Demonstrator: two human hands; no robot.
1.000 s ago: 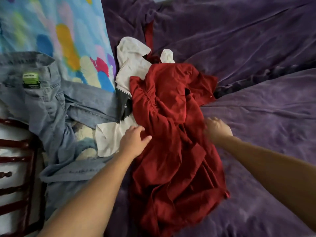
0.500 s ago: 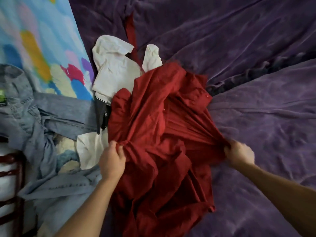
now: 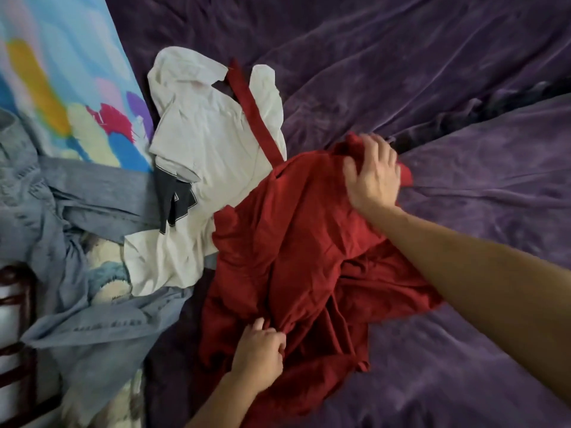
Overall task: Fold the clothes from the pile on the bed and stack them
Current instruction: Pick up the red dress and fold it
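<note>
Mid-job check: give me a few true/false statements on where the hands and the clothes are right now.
1. Both the left hand and the right hand are on the red garment. True.
2. The jeans lie to the left of the white shirt. True.
3. The white shirt lies on top of the red garment. False: the red garment overlaps the shirt's edge, and a red strip crosses the shirt.
4. The left hand grips the jeans. False: it pinches a bunch of the red garment.
</note>
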